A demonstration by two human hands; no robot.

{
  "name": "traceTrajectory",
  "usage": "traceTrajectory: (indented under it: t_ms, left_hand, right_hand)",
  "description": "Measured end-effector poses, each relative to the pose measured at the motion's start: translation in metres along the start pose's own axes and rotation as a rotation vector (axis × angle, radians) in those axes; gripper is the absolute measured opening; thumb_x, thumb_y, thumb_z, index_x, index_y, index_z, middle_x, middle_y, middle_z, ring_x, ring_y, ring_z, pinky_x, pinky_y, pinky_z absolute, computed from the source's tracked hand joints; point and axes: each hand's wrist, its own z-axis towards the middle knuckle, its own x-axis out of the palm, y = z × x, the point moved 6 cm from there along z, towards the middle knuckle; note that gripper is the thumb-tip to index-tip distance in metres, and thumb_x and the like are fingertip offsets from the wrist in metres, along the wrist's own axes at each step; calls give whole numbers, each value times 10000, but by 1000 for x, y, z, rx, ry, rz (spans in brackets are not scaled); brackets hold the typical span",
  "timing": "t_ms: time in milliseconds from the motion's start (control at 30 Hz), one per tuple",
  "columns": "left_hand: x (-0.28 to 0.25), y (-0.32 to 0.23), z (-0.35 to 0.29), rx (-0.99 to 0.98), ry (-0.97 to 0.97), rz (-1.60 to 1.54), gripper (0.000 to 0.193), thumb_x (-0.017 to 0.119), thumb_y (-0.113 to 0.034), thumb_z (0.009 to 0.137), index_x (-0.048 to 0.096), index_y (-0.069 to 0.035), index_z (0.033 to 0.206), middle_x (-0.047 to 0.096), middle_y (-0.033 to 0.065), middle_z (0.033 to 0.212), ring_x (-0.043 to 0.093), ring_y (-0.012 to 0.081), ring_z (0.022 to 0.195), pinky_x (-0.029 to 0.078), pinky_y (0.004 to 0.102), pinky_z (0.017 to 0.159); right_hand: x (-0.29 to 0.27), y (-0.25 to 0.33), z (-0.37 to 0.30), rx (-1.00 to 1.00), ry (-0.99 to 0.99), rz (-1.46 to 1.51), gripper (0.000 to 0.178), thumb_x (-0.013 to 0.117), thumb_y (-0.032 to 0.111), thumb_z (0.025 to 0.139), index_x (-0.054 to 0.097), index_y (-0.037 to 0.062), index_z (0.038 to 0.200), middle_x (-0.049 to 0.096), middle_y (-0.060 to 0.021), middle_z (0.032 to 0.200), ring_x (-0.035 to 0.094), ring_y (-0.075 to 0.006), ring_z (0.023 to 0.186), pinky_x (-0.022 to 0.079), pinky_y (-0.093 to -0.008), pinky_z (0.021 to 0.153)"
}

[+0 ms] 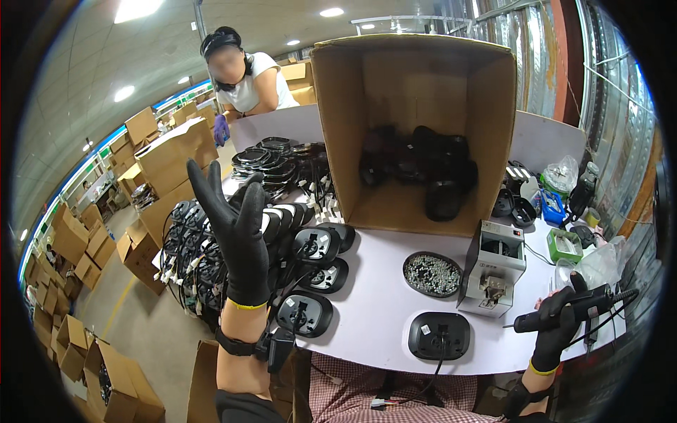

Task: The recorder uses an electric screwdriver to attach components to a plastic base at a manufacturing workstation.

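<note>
My left hand, in a black glove, is raised with its fingers spread and holds nothing. It is above a pile of black rounded housings with cables at the left of the table. At the right, my gloved right hand is wrapped round a black electric screwdriver, its bit pointing left. One black rounded housing lies in front of me, its cable hanging over the table edge onto my checked apron. Beyond it are a dark oval dish of small screws and a grey box-shaped screw feeder.
A large open cardboard box with black parts inside stands on the white table. Stacked oval frames lie left of it. Tape, bags and a green box crowd the right. Across the table leans a person.
</note>
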Motion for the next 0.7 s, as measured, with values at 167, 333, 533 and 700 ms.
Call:
traceTrajectory:
  t_ms: [167,333,533,700]
  left_hand:
    - [2,-2,-6,-17,-14,-56,806,547,-52,876,59,-119,1514,212,257,1482,527,160,1003,475,284,851]
    - [-2,-1,-12,-36,-16,-70,810,545,-60,880,40,-112,1511,205,247,1490,545,200,1064,473,311,888]
    - [-4,-3,-19,-48,-2,-109,794,540,-71,900,34,-114,1510,214,239,1489,548,223,1094,477,315,889]
    - [-11,-8,-23,-36,8,-97,779,531,-80,912,33,-111,1510,218,240,1486,544,223,1105,474,323,894]
  right_hand:
    - [-17,-5,-2,20,25,7,664,719,159,814,354,-60,1323,537,-70,760,457,-94,507,422,-240,482]
    - [-20,-2,-4,51,-16,42,690,745,177,791,364,-32,1327,549,-79,836,454,-94,505,423,-239,495]
    - [-13,5,-6,64,45,46,698,752,182,786,360,-26,1325,536,-62,818,438,-90,493,425,-236,519]
    - [-10,10,-11,13,-15,16,683,734,187,802,351,-24,1327,514,-45,741,431,-83,486,410,-225,496]
